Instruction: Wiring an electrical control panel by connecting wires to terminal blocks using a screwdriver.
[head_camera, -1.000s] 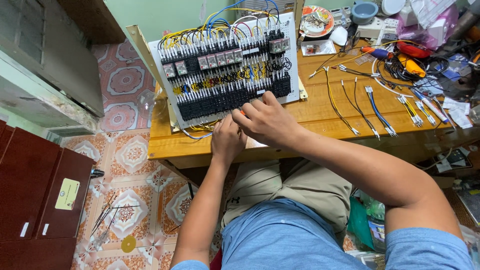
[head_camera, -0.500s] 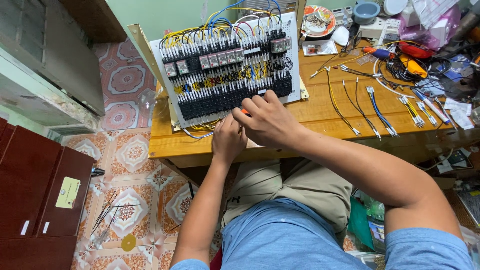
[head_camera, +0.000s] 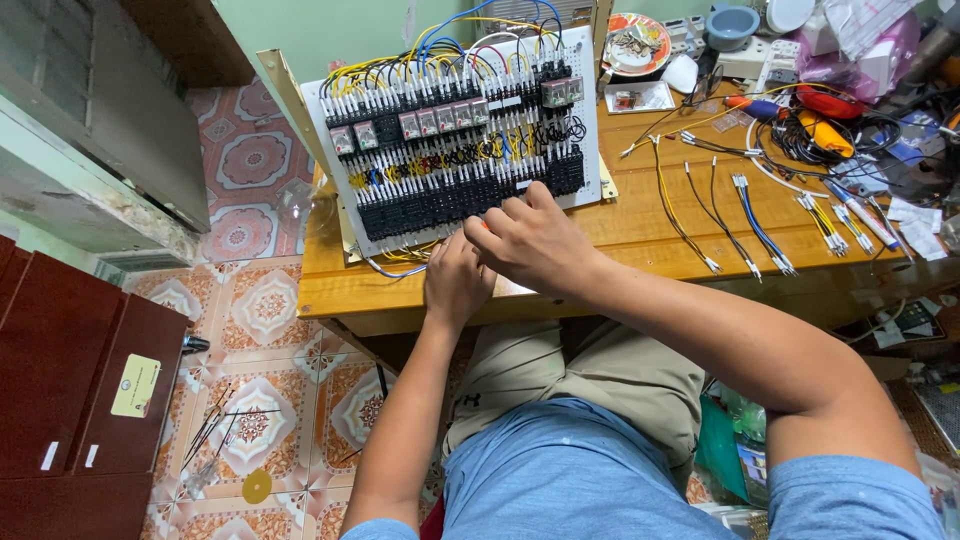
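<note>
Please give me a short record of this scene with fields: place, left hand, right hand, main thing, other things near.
place: wooden table over a patterned tile floor
left hand: left hand at the lower edge of the wiring panel; grasp hidden
right hand: right hand with fingers on the bottom terminal row
main thing: white wiring panel with black terminal blocks and coloured wires
other things near: loose cut wires; patterned plate

A white wiring panel (head_camera: 455, 150), packed with rows of black terminal blocks, small relays and yellow, blue and red wires, stands tilted at the left end of a wooden table (head_camera: 640, 225), its lower edge under the person's two hands.
</note>
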